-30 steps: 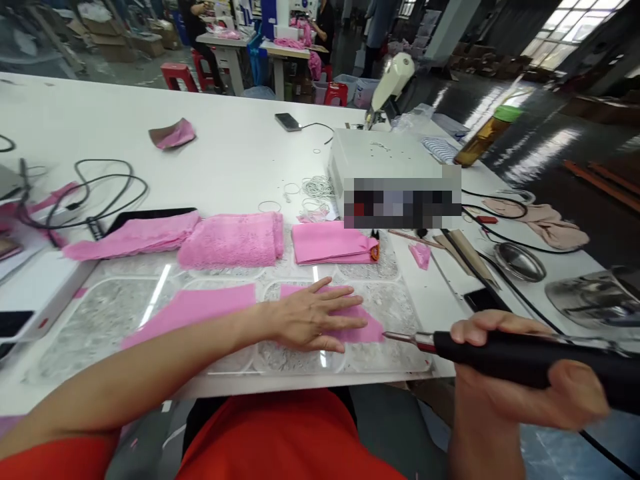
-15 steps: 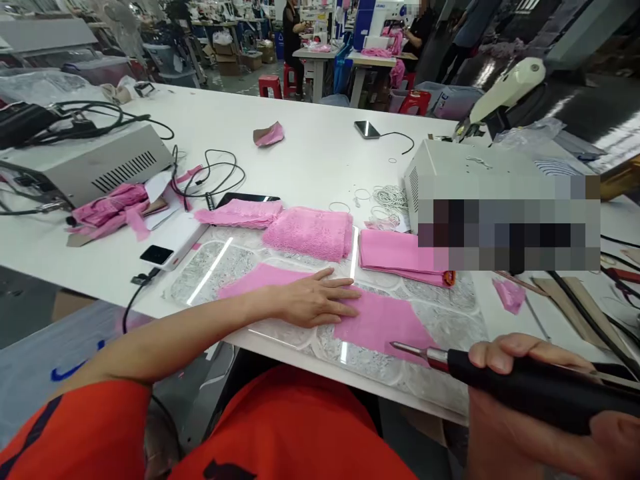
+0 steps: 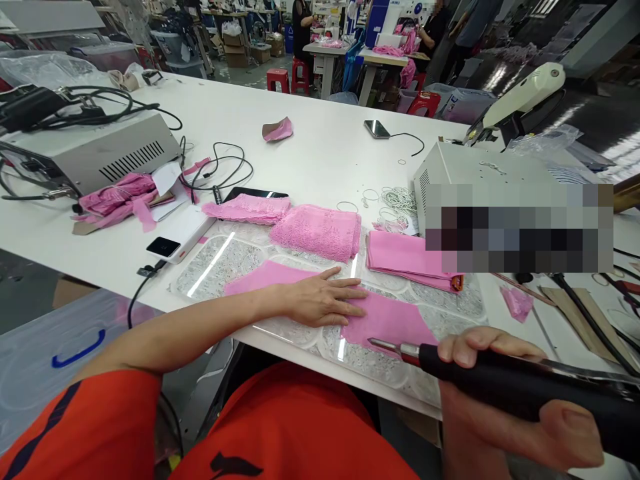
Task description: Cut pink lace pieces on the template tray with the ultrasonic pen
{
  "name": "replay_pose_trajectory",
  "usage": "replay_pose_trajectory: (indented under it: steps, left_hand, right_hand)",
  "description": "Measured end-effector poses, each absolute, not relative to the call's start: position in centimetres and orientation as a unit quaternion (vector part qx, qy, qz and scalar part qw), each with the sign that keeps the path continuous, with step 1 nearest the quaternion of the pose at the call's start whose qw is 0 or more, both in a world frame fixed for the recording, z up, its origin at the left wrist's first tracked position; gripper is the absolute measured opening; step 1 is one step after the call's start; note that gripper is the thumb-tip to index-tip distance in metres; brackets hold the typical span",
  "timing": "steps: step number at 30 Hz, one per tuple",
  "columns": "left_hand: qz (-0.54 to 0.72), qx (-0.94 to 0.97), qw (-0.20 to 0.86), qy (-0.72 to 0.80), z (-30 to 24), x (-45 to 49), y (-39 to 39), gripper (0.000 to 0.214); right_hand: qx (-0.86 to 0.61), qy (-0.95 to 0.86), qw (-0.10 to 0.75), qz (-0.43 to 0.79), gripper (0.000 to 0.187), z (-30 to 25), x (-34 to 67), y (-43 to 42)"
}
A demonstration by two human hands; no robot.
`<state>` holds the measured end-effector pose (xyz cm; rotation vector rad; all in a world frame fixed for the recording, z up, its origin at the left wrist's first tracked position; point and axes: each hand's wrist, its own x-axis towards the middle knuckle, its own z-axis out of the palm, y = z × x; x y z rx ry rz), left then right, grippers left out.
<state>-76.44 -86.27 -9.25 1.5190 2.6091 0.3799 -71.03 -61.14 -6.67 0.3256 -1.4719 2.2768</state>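
My left hand (image 3: 327, 299) lies flat with its fingers spread, pressing on a piece of pink fabric (image 3: 390, 317). The fabric rests on a clear, patterned plastic mat (image 3: 210, 270). In my right hand (image 3: 500, 393) is a black-handled tool (image 3: 500, 377) with a pointed metal tip, my fingers wrapped around its handle. The tip points left, over or close to the near edge of the fabric; contact cannot be made out. Beyond the left hand are folded pink lace (image 3: 317, 232) and another pink lace pile (image 3: 253, 209). A folded pink fabric stack (image 3: 400, 257) lies to their right.
A grey vented box (image 3: 115, 153) with cables stands at left, another grey box (image 3: 480, 167) at right. A white power bank (image 3: 183, 237) sits near the mat. White elastic loops (image 3: 399, 199) and a phone (image 3: 377, 129) lie farther back. People work at machines behind.
My right hand has carried the tool leftward, and its tip is now nearer my left hand along the fabric's near edge. My left hand stays on the fabric; the view has shifted slightly.
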Motion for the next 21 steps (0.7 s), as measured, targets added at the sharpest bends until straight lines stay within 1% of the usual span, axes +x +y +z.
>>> replay_pose_trajectory:
  steps: [6,21]
  left_hand:
    - [0.137,0.5,0.021,0.855,-9.7,-76.3,-86.2,0.04]
    - [0.104,0.49,0.032,0.865,-9.8,-76.0,-85.8,0.042]
  right_hand:
    - [0.157,-0.517,0.154,0.827,0.034,-6.7,-71.2,-63.4]
    - [0.197,-0.531,0.125,0.815,0.033,-7.2,-71.1,-64.7]
